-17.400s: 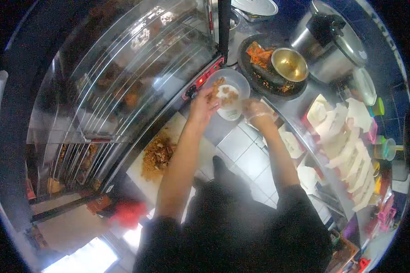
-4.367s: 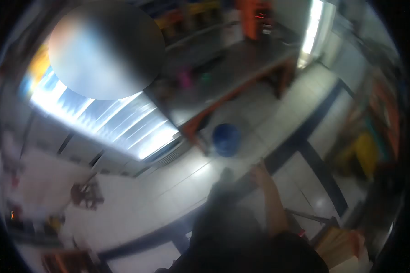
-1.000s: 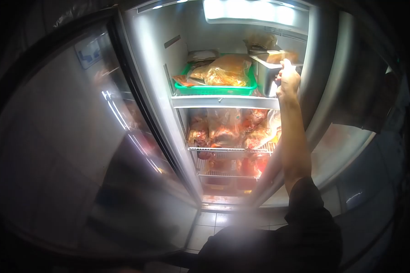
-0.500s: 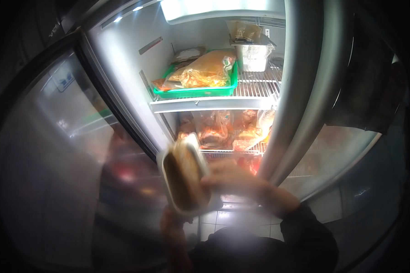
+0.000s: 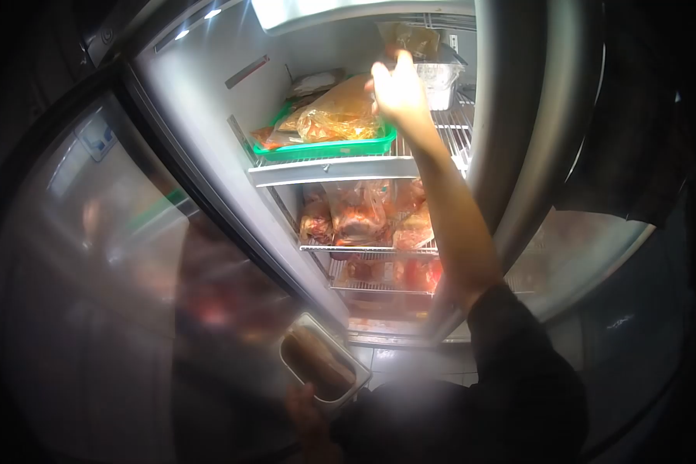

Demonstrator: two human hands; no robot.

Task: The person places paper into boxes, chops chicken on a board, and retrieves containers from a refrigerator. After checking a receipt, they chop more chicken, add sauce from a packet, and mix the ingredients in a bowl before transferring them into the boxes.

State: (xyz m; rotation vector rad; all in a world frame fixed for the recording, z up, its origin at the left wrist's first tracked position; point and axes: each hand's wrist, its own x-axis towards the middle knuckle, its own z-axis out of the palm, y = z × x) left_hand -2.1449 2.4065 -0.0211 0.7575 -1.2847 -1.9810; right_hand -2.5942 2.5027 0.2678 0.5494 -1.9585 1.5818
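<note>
My left hand [image 5: 308, 410] grips a rectangular metal pan [image 5: 346, 394] by its near side, low in front of the refrigerator. Something smooth and brown [image 5: 317, 359] lies in the pan. My right arm stretches up to the top shelf, where my right hand [image 5: 400, 93] is open, its thumb and fingers apart and bright under the lamp. Just beyond the fingertips a clear bag with brownish contents [image 5: 414, 40] rests on a metal container [image 5: 441, 85]. Left of that hand, a green tray [image 5: 325, 150] carries a plastic bag of orange-brown food [image 5: 340, 116].
Glass doors stand open on the left [image 5: 131, 255] and right [image 5: 588, 240]. Bagged raw meat [image 5: 361, 216] fills the wire shelf [image 5: 363, 248] below, with more red packs [image 5: 417, 272] lower down. A thick frame post [image 5: 510, 139] runs close beside my right arm.
The pan has gone down and slightly right with my left hand, tilting less. My right hand has left the pan and moved up to the top shelf.
</note>
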